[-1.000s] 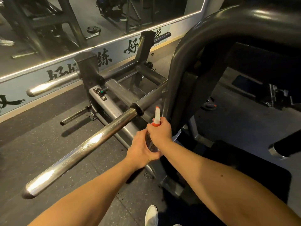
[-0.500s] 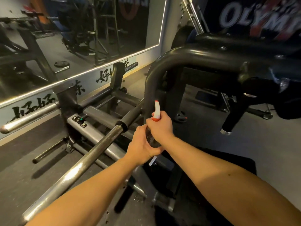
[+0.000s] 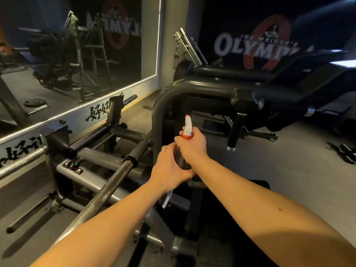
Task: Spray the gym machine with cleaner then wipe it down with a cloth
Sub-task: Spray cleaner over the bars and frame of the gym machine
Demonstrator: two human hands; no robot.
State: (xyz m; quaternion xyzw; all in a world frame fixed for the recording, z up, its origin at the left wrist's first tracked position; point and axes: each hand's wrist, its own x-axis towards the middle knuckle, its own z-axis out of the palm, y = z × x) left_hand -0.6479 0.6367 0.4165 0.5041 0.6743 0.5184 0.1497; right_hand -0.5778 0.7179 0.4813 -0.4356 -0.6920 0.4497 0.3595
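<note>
Dark tube of gym machine (image 3: 159,105) arcs at 12 o'clock, chrome bar (image 3: 107,187) runs off to 8. R hand (image 3: 192,145) grips the neck of the spray bottle (image 3: 187,126) and L hand (image 3: 169,170) cups its base, prob. steadying the nozzle toward the tube. Pale strip (image 3: 166,199) hangs at 6 under L hand, maybe the cloth, can't tell.

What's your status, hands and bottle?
Right hand grips neck of clear spray bottle with red collar, white nozzle; left hand holds its body. Dark curved frame tube behind nozzle. Nothing between.

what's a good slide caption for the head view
Right hand grips the spray bottle at its neck, left hand holds its body, near the gym machine's curved frame tube.
</note>
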